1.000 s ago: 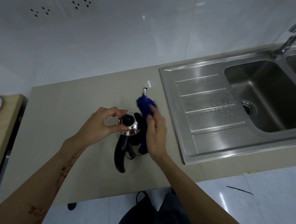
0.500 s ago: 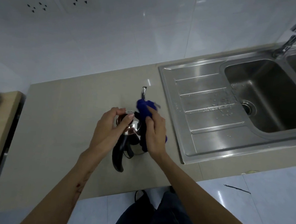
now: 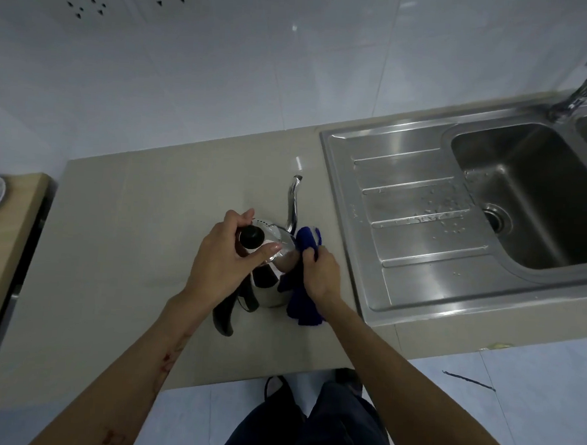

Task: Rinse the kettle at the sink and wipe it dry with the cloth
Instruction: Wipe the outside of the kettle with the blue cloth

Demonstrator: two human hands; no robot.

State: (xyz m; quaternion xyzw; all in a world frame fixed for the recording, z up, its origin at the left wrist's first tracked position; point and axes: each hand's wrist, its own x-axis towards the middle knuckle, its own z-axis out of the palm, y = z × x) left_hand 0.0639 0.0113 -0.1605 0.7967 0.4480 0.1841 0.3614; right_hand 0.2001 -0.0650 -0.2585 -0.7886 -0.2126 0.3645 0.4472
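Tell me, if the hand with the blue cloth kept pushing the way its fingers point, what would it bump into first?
Probably nothing new: the right hand already presses the blue cloth against the kettle, so the kettle's side stops it, though depth is unclear.

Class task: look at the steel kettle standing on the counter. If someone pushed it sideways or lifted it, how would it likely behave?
The kettle looks rigid polished steel, probably slippery if wet. The left hand grips its lid, suggesting it may slide or turn while the right hand rubs it with the cloth. Its tall body and long spout could make it tippy.

steel kettle (image 3: 268, 289) upright on counter; blue cloth (image 3: 303, 302) against its side.
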